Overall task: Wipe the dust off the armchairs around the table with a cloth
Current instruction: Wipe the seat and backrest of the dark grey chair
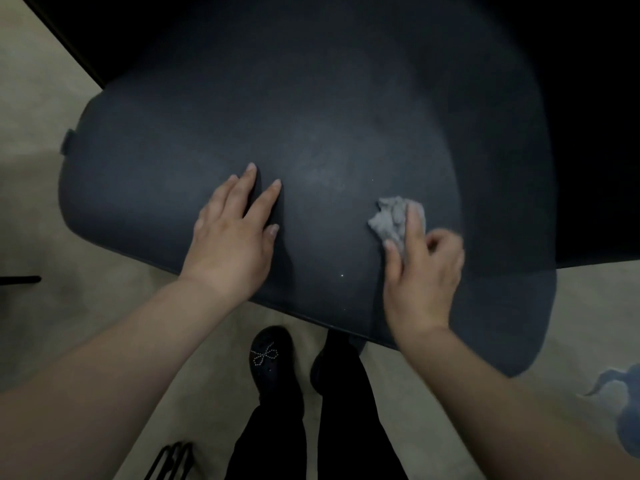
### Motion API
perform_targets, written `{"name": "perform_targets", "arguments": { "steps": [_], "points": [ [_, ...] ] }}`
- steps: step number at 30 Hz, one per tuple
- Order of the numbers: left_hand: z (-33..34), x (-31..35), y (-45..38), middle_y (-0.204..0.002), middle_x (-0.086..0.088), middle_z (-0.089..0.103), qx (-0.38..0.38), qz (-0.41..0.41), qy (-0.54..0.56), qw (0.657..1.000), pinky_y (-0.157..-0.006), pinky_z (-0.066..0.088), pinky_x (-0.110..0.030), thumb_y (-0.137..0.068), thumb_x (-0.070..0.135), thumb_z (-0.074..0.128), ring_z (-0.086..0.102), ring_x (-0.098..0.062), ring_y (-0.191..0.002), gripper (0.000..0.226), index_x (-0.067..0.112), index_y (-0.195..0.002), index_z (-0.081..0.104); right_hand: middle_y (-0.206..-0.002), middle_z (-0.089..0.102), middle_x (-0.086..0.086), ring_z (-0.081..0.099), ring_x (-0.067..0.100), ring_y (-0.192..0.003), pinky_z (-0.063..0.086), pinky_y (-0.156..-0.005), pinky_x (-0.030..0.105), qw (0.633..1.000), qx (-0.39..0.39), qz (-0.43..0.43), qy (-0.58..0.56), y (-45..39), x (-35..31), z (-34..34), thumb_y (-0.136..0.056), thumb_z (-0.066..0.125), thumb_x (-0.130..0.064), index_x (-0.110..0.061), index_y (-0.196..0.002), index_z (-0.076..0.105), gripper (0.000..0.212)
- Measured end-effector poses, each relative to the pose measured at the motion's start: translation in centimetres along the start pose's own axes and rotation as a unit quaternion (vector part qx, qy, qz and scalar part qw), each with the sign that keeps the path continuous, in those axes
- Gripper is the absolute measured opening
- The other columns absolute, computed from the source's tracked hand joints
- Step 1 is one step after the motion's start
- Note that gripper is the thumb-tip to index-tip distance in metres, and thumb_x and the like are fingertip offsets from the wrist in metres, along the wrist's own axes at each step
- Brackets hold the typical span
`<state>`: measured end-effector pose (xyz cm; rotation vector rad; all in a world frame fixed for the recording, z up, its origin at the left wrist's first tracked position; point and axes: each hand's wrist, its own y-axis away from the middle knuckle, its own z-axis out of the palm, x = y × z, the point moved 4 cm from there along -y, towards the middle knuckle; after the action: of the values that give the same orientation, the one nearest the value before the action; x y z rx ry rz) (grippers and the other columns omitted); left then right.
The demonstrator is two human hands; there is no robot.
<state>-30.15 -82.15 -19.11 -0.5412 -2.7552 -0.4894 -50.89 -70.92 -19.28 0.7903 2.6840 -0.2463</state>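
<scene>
A dark blue-grey armchair (311, 133) fills the middle of the head view, its broad padded surface facing me. My left hand (232, 237) lies flat on the padding with its fingers spread and nothing in it. To its right, my right hand (420, 271) presses a crumpled grey cloth (394, 220) against the same surface. The cloth sticks out beyond the fingertips, and the right hand looks blurred.
A beige carpet (31, 98) surrounds the chair, with a blue cloud pattern (620, 403) at the lower right. My black shoes (273, 362) and trouser legs stand just before the chair's near edge. Thin black legs of something (173, 459) show at the bottom. The upper right is dark.
</scene>
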Motion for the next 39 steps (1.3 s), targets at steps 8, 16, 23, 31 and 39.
{"name": "perform_targets", "arguments": {
  "steps": [8,16,23,31,39],
  "points": [
    [-0.3,-1.6,1.4,-0.159,-0.002,0.016,0.008,0.017,0.002,1.0,-0.11,0.024,-0.052,-0.095,0.027,0.048,0.014,-0.026,-0.143,0.055,0.026,-0.148,0.031,-0.098,0.055,0.018,0.053,0.033,-0.083,0.047,-0.075,0.041,0.999,0.018,-0.002,-0.03,4.8,-8.4,4.0,-0.082,0.062,-0.029,-0.01,-0.134,0.054,0.056],
    [-0.1,-2.6,1.7,-0.158,-0.006,0.017,0.025,0.021,-0.006,0.999,-0.111,0.024,-0.053,-0.096,0.027,0.048,0.016,-0.031,-0.142,0.055,0.023,-0.148,0.031,-0.102,0.05,0.027,0.048,0.039,-0.088,0.04,-0.081,0.046,0.989,0.09,0.119,0.009,5.0,1.1,0.5,-0.088,0.064,-0.019,-0.004,-0.139,0.046,0.057],
    [0.0,-2.6,1.7,-0.159,-0.005,0.014,0.033,0.016,-0.006,0.999,-0.109,0.023,-0.055,-0.096,0.027,0.047,0.014,-0.029,-0.143,0.055,0.025,-0.149,0.03,-0.1,0.055,0.017,0.052,0.031,-0.084,0.044,-0.073,0.039,0.998,0.053,0.019,-0.027,5.2,-8.5,4.3,-0.085,0.061,-0.03,-0.011,-0.134,0.054,0.054],
    [0.5,-0.1,2.1,-0.157,-0.01,0.02,0.034,0.066,-0.06,0.995,-0.108,0.025,-0.055,-0.091,0.026,0.055,0.02,-0.035,-0.141,0.059,0.019,-0.146,0.036,-0.103,0.052,0.024,0.049,0.039,-0.088,0.043,-0.08,0.046,0.989,0.086,0.119,0.005,3.6,0.6,0.3,-0.087,0.065,-0.022,-0.009,-0.137,0.05,0.054],
    [1.5,1.5,2.0,-0.158,-0.006,0.018,0.033,0.019,-0.06,0.998,-0.109,0.024,-0.052,-0.089,0.029,0.058,0.019,-0.031,-0.141,0.064,0.027,-0.147,0.032,-0.102,0.054,0.016,0.051,0.034,-0.085,0.042,-0.07,0.04,0.998,0.012,-0.051,0.015,1.1,-2.9,1.5,-0.085,0.061,-0.037,-0.021,-0.134,0.055,0.052]
  ]
}}
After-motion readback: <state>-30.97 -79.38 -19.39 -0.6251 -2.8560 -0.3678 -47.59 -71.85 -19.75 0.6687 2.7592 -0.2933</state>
